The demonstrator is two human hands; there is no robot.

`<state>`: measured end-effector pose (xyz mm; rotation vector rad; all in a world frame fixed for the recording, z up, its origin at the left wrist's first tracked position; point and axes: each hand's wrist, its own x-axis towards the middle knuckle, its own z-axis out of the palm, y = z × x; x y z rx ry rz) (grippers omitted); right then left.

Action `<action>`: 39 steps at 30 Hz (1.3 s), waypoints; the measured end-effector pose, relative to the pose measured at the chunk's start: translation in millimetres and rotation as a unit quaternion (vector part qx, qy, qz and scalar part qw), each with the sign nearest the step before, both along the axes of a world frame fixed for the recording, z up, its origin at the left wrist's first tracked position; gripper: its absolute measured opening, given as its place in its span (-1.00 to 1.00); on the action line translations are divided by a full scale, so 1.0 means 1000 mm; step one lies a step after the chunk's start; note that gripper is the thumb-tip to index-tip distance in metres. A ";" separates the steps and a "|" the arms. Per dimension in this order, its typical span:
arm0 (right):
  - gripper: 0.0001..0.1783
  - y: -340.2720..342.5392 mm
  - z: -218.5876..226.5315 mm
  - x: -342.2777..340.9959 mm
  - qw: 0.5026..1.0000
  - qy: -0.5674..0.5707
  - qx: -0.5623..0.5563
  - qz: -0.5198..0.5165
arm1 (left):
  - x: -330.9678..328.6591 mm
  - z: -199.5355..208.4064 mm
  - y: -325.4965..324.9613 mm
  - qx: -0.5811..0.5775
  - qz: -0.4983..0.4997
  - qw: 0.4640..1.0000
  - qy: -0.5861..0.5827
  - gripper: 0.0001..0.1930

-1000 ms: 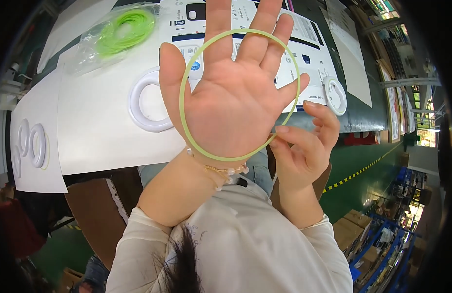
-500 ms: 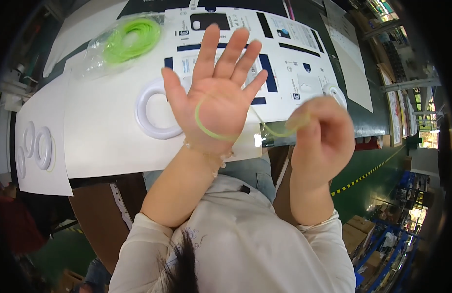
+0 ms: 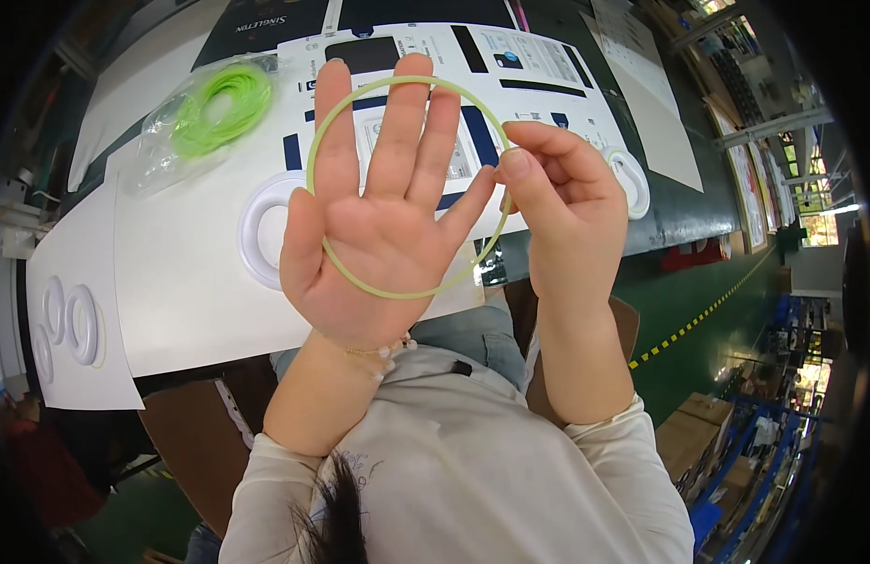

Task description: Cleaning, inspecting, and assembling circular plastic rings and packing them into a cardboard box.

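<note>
Pale-green ring (image 3: 388,295) was held before the spread left hand (image 3: 374,235)

The ring was thin and nearly round, and its right side was pinched between thumb and index finger of the right hand (image 3: 571,202); the other right fingers were curled inward. It crossed in front of the left palm and fingers; whether it touched the skin there, I could not tell. The left palm faced the camera and its fingers were spread, with only the middle finger and its right neighbour close together. A beaded bracelet (image 3: 383,352) was around the left wrist. Behind this hand, partly hidden, a thick white ring (image 3: 249,230) lay on the table. Another white ring (image 3: 642,199) was just beside the right hand. Farther left lay a clear plastic bag (image 3: 155,162) containing a bright green coil (image 3: 219,111).
</note>
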<state>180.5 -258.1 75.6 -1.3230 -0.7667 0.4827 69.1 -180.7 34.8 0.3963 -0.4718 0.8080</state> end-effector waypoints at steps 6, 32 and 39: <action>-0.74 -0.004 -0.006 0.005 1.000 0.009 0.006 0.009 | 0.002 0.002 0.000 -0.004 -0.010 1.000 -0.009 -0.37; -0.85 -0.044 -0.034 -0.004 0.983 0.011 -0.103 0.153 | 0.000 0.006 0.005 -0.056 -0.018 0.998 -0.012 -0.33; -0.83 -0.042 -0.033 -0.007 0.978 0.103 -0.099 0.155 | 0.002 0.005 0.004 -0.058 -0.004 0.998 0.008 -0.25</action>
